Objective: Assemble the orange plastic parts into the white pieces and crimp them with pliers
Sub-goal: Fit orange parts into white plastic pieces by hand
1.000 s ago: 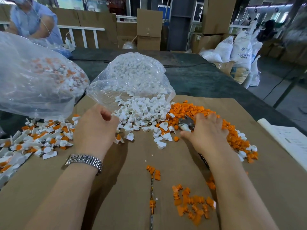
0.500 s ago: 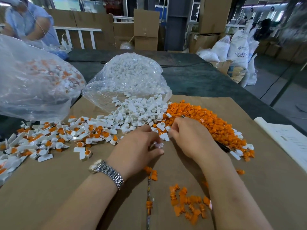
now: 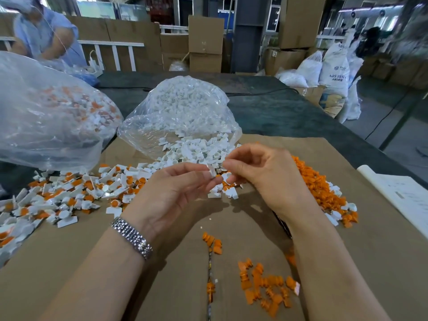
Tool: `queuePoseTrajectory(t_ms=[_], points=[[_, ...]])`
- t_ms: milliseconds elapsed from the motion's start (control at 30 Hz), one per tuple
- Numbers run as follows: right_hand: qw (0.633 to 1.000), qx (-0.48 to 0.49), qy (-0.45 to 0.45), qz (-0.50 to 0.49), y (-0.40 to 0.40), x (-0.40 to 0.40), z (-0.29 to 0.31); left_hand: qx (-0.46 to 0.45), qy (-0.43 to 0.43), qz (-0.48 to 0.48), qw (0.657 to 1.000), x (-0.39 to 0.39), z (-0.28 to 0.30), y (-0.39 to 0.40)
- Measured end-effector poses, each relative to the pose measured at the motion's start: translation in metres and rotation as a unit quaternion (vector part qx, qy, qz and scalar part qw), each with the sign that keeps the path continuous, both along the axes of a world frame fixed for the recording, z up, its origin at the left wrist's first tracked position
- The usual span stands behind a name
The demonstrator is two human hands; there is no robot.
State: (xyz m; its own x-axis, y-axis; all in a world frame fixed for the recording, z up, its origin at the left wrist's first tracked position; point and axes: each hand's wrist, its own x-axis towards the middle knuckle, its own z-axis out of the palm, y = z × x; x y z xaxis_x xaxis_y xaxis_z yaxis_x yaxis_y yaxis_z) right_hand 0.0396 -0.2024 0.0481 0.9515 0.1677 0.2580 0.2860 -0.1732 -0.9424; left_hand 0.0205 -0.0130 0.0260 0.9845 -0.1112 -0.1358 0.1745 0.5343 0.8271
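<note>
Nearest you, a few loose orange parts sit scattered on the cardboard covering the desk, well apart from the main heaps.

Just past those, your left hand has its fingers curled, pinching a small white piece at the tips, lifted off the cardboard. Your right hand is curled too, fingertips meeting the left ones at that same piece. It probably has an orange part in there, but it's too hidden to tell for sure.

Handling-wise these look like tiny, light, hard moulded plastic, so they'll be a bit slick and easy to flick away. I'd say pinch the white piece by its flat tab and leave the round socket end open for the insert. No squeezing hard, it doesn't look like it needs it.

Pliers: there's something dark under your right wrist, can't say that's them.

Further out, finished pieces lie to the left, the white pile in the middle, the orange pile on the right. Behind are two clear bags, one with white stock, one mixed.
</note>
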Motion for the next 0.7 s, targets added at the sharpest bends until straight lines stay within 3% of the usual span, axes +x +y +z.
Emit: queuePoseTrajectory(t_ms=[267,500,700], points=[[0.999,-0.022,-0.019,0.013,0.002,-0.004,0.002,0.047,-0.040,0.009,0.998,0.001,-0.001,0.001],[0.993,-0.102,-0.061,0.008,0.004,-0.008,0.004,0.078,-0.093,0.021,0.992,-0.003,-0.002,-0.001],[0.986,-0.121,-0.115,0.009,0.007,-0.012,0.006,0.021,-0.088,0.015,0.996,-0.003,0.001,-0.001]])
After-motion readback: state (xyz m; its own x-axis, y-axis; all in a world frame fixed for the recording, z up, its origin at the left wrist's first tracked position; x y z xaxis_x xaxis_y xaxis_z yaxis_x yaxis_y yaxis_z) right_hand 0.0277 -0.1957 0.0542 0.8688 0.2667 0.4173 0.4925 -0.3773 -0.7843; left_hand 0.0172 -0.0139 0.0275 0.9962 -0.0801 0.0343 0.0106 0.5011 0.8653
